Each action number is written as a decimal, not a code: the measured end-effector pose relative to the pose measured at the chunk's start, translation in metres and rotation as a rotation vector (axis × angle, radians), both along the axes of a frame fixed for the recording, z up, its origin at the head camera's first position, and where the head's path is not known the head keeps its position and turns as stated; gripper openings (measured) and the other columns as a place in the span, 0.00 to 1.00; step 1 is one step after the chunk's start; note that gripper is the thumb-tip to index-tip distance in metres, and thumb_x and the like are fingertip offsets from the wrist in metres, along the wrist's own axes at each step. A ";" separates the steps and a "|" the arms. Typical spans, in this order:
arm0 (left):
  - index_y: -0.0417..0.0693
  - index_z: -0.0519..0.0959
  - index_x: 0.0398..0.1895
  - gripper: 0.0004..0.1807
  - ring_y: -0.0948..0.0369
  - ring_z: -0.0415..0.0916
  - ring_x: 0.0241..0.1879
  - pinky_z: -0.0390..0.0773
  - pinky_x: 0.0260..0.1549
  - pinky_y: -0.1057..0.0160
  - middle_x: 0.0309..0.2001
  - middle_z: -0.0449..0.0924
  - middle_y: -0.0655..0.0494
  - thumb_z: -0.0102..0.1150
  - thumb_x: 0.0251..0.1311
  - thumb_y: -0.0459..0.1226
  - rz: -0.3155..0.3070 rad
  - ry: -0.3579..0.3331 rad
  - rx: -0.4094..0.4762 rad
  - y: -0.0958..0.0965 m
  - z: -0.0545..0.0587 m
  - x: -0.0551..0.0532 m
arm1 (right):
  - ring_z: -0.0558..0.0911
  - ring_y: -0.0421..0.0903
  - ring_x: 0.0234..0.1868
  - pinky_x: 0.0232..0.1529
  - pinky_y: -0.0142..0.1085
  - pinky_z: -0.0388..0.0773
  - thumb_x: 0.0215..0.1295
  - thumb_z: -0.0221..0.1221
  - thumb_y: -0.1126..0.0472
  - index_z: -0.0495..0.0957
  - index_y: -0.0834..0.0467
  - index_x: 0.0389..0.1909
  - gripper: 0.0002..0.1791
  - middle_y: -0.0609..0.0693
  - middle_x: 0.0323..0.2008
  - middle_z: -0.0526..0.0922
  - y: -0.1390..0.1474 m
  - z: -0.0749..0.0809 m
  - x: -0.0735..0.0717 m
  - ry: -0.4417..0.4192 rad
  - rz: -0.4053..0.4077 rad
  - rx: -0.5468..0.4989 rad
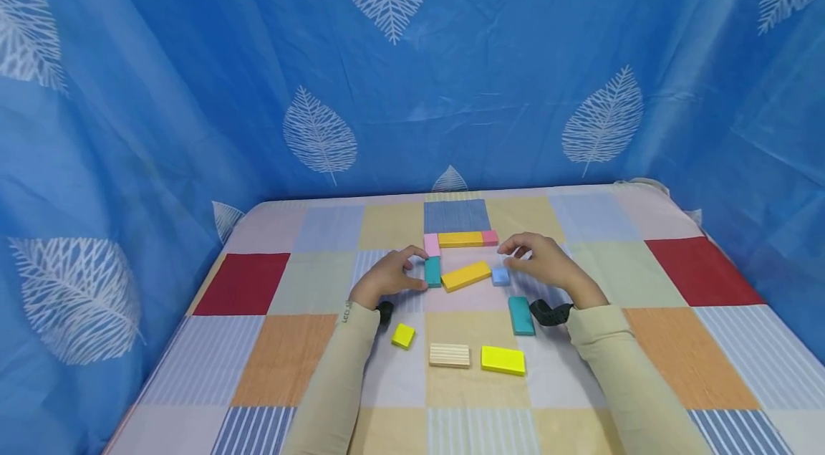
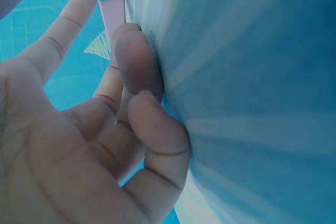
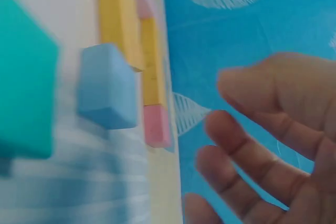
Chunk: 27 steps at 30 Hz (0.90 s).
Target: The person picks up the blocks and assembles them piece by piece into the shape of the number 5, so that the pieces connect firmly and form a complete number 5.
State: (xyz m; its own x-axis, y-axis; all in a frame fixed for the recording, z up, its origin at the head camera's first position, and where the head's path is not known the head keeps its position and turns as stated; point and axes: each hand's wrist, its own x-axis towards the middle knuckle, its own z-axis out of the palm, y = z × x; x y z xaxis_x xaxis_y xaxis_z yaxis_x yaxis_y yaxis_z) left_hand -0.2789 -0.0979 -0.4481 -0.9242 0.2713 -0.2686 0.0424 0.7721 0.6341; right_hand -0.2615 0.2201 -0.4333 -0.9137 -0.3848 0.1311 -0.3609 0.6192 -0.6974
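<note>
My left hand [image 1: 390, 274] lies on the left of a teal block [image 1: 432, 271], thumb and index finger spread, fingertips right at its side. In the left wrist view the other fingers are loosely bent above the cloth. A light pink block [image 1: 431, 245] continues the teal one away from me. From there a long orange-yellow block [image 1: 460, 240] runs right to a darker pink block [image 1: 490, 238]. Another orange-yellow block [image 1: 466, 276] slants inside this corner, close to a small blue block [image 1: 500, 276]. My right hand [image 1: 541, 260] hovers over the right side, fingers relaxed, holding nothing.
Nearer to me lie a second teal block [image 1: 521, 316], a small yellow block [image 1: 403, 336], a ridged wooden block [image 1: 449, 355] and a longer yellow block [image 1: 503, 360]. The patchwork cloth [image 1: 283, 362] covers the table. Blue leaf-print curtains [image 1: 464, 118] hang behind and at both sides.
</note>
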 end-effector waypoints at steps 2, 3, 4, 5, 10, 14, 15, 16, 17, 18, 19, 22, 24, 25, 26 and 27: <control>0.60 0.79 0.69 0.30 0.46 0.77 0.55 0.81 0.60 0.44 0.63 0.78 0.41 0.78 0.65 0.38 0.001 0.002 -0.002 0.000 0.001 0.000 | 0.83 0.56 0.46 0.50 0.50 0.85 0.72 0.67 0.71 0.86 0.67 0.48 0.07 0.60 0.48 0.88 -0.001 -0.002 0.002 0.042 -0.012 0.004; 0.60 0.79 0.69 0.30 0.47 0.77 0.55 0.81 0.60 0.45 0.63 0.78 0.41 0.78 0.65 0.38 0.001 0.003 -0.002 -0.001 0.001 0.000 | 0.83 0.55 0.45 0.50 0.51 0.84 0.71 0.66 0.72 0.86 0.66 0.47 0.07 0.60 0.47 0.88 -0.002 -0.002 0.004 0.057 -0.017 0.005; 0.60 0.79 0.69 0.30 0.46 0.77 0.55 0.81 0.60 0.45 0.63 0.78 0.41 0.78 0.65 0.37 0.000 0.004 0.000 -0.001 0.001 0.000 | 0.83 0.55 0.45 0.50 0.51 0.84 0.71 0.66 0.72 0.86 0.66 0.47 0.07 0.59 0.47 0.88 -0.002 -0.002 0.006 0.070 -0.023 0.007; 0.60 0.79 0.69 0.30 0.46 0.77 0.55 0.81 0.59 0.45 0.63 0.78 0.41 0.78 0.65 0.37 -0.002 0.006 -0.001 -0.001 0.001 0.000 | 0.83 0.55 0.45 0.50 0.52 0.84 0.71 0.66 0.72 0.86 0.66 0.47 0.07 0.59 0.47 0.88 -0.002 -0.003 0.008 0.083 -0.027 0.006; 0.59 0.79 0.69 0.30 0.46 0.77 0.55 0.82 0.59 0.45 0.63 0.78 0.40 0.78 0.65 0.37 -0.009 0.009 0.004 -0.001 0.001 0.001 | 0.82 0.52 0.42 0.46 0.44 0.84 0.71 0.65 0.72 0.86 0.65 0.49 0.08 0.56 0.44 0.87 -0.001 -0.004 0.020 0.079 -0.056 0.018; 0.59 0.79 0.69 0.30 0.46 0.77 0.54 0.82 0.59 0.45 0.63 0.78 0.40 0.78 0.65 0.37 -0.005 0.009 -0.002 0.000 0.002 0.001 | 0.81 0.49 0.39 0.42 0.37 0.82 0.71 0.66 0.72 0.86 0.66 0.49 0.08 0.52 0.39 0.86 0.002 -0.006 0.030 0.047 -0.025 0.030; 0.59 0.79 0.69 0.30 0.46 0.77 0.54 0.82 0.59 0.45 0.63 0.79 0.40 0.78 0.65 0.37 -0.004 0.010 -0.004 0.000 0.002 0.001 | 0.81 0.48 0.39 0.42 0.36 0.82 0.71 0.66 0.71 0.86 0.65 0.49 0.09 0.51 0.39 0.85 0.003 -0.007 0.033 0.041 -0.012 0.034; 0.59 0.79 0.69 0.30 0.46 0.77 0.54 0.82 0.59 0.45 0.62 0.79 0.40 0.78 0.65 0.37 -0.002 0.010 -0.006 0.000 0.002 0.001 | 0.80 0.47 0.39 0.42 0.35 0.82 0.71 0.66 0.71 0.86 0.65 0.49 0.09 0.50 0.39 0.85 0.004 -0.007 0.036 0.039 -0.004 0.040; 0.59 0.79 0.69 0.30 0.46 0.77 0.54 0.82 0.59 0.45 0.62 0.79 0.40 0.78 0.64 0.37 -0.001 0.010 -0.007 0.000 0.002 0.002 | 0.79 0.46 0.39 0.41 0.35 0.82 0.71 0.66 0.71 0.86 0.65 0.49 0.09 0.49 0.39 0.85 0.005 -0.008 0.038 0.039 0.004 0.046; 0.58 0.79 0.69 0.30 0.46 0.77 0.54 0.82 0.59 0.45 0.62 0.79 0.40 0.78 0.65 0.37 -0.001 0.010 -0.007 0.000 0.002 0.002 | 0.79 0.45 0.39 0.41 0.34 0.81 0.71 0.67 0.71 0.86 0.64 0.49 0.09 0.48 0.39 0.85 0.006 -0.009 0.041 0.042 0.010 0.052; 0.58 0.79 0.69 0.30 0.46 0.77 0.55 0.81 0.59 0.45 0.63 0.79 0.40 0.78 0.65 0.37 -0.001 0.010 -0.006 0.000 0.002 0.002 | 0.79 0.45 0.38 0.41 0.34 0.81 0.70 0.67 0.71 0.86 0.64 0.49 0.09 0.48 0.39 0.85 0.007 -0.010 0.043 0.047 0.017 0.057; 0.58 0.78 0.69 0.30 0.45 0.77 0.56 0.81 0.60 0.44 0.63 0.78 0.40 0.78 0.65 0.37 -0.002 0.008 -0.002 0.000 0.002 0.002 | 0.78 0.43 0.37 0.40 0.35 0.82 0.70 0.69 0.70 0.86 0.63 0.48 0.09 0.46 0.39 0.85 0.011 -0.012 0.049 0.069 0.035 0.069; 0.59 0.78 0.69 0.30 0.45 0.77 0.56 0.81 0.60 0.44 0.63 0.78 0.40 0.78 0.65 0.37 -0.003 0.007 0.000 0.001 0.002 0.002 | 0.78 0.42 0.37 0.40 0.37 0.82 0.69 0.70 0.69 0.86 0.62 0.48 0.10 0.46 0.39 0.84 0.014 -0.013 0.052 0.083 0.052 0.073; 0.59 0.78 0.69 0.30 0.45 0.77 0.56 0.81 0.61 0.44 0.63 0.78 0.40 0.77 0.65 0.37 -0.003 0.006 -0.001 0.001 0.003 0.002 | 0.78 0.42 0.37 0.40 0.37 0.82 0.68 0.71 0.68 0.86 0.62 0.49 0.10 0.46 0.40 0.84 0.015 -0.014 0.054 0.088 0.063 0.078; 0.59 0.78 0.69 0.30 0.45 0.77 0.56 0.81 0.60 0.44 0.63 0.78 0.40 0.77 0.65 0.37 -0.005 0.007 -0.003 0.001 0.003 0.002 | 0.78 0.43 0.37 0.40 0.38 0.82 0.68 0.72 0.68 0.86 0.63 0.50 0.12 0.46 0.40 0.84 0.016 -0.014 0.054 0.090 0.077 0.081; 0.59 0.78 0.69 0.30 0.45 0.77 0.56 0.81 0.60 0.44 0.63 0.78 0.40 0.77 0.65 0.37 -0.006 0.009 -0.003 0.000 0.003 0.002 | 0.78 0.43 0.38 0.41 0.38 0.82 0.67 0.73 0.67 0.86 0.63 0.51 0.14 0.46 0.41 0.84 0.018 -0.015 0.055 0.086 0.089 0.085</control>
